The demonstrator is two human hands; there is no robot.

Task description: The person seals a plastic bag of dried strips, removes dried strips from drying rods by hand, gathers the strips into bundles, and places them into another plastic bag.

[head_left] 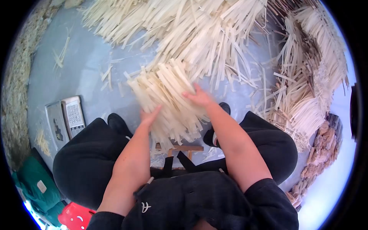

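A thick bundle of flat, pale strips (168, 96), which look like split wood or bamboo, lies between my two hands. My left hand (150, 116) grips its left side, thumb up on the strips. On the right side is my right hand (199, 98), with the thumb raised and the fingers against the bundle. The strips are slightly smeared by motion at their near ends. Just beyond the bundle, a large pile of similar strips (214, 42) spreads over the grey floor (88, 76).
A small wooden stool (184, 147) is between my legs. More strips are stacked at the right (306, 96), above brownish bundles (318, 153). At left lie a device with a keypad (73, 112), a green bag (36, 188) and a red object (76, 216). Loose strips (60, 57) litter the floor.
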